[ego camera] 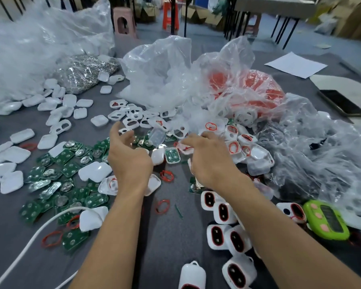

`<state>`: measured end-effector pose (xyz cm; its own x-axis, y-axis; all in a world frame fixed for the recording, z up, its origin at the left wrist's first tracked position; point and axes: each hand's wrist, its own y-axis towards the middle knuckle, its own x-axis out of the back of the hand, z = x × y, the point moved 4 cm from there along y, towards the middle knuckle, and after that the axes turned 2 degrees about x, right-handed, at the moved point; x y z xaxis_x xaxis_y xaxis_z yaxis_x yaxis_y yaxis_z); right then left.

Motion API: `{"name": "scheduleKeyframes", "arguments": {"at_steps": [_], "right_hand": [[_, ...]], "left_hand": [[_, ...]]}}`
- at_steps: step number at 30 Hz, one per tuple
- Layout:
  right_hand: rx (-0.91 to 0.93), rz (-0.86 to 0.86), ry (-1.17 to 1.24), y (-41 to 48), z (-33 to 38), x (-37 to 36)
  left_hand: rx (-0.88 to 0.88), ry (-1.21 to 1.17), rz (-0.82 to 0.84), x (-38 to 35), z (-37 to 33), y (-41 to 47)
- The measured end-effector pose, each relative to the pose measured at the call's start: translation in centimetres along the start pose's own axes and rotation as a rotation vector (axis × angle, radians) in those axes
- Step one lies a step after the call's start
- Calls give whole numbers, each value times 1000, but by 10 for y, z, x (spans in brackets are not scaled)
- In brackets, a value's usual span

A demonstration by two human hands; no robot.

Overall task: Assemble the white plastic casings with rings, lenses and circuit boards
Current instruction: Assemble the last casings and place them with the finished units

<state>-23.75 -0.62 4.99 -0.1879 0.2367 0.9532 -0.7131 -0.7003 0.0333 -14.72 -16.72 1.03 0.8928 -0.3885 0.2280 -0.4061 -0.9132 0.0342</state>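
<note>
The grey table (171, 230) carries clear plastic bags (161, 74) heaped at twelve o'clock. White casings (15, 155) lie scattered from nine to ten o'clock and green circuit boards (71, 170) at eight. Casings fitted with red rings (223, 209) cluster at five o'clock. At centre, the left hand (127, 163) hangs wide and loosely curved, holding nothing. The right hand (208, 161) spreads over the pile, but its fingertips are hidden, so its hold cannot be told. A green timer (326, 220) sits at four o'clock, and a loose red ring (162, 206) at six.

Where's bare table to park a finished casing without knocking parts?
Bare grey strip between the loose red ring and the finished casings, running toward the near edge; also below the white cable. Crowded: circuit boards left, casing pile ahead.
</note>
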Motion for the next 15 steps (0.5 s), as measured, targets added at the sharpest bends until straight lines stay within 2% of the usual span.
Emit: {"name": "scheduleKeyframes", "arguments": {"at_steps": [3, 8, 11, 15], "right_hand": [[24, 197, 214, 16, 10, 4], [22, 88, 274, 67, 30, 3], [-4, 11, 292, 101, 42, -8], [65, 33, 153, 137, 59, -25]], "left_hand": [[19, -27, -28, 1, 1, 2], [127, -148, -123, 6, 7, 13], [162, -134, -115, 6, 9, 14], [179, -79, -59, 2, 12, 17]]}}
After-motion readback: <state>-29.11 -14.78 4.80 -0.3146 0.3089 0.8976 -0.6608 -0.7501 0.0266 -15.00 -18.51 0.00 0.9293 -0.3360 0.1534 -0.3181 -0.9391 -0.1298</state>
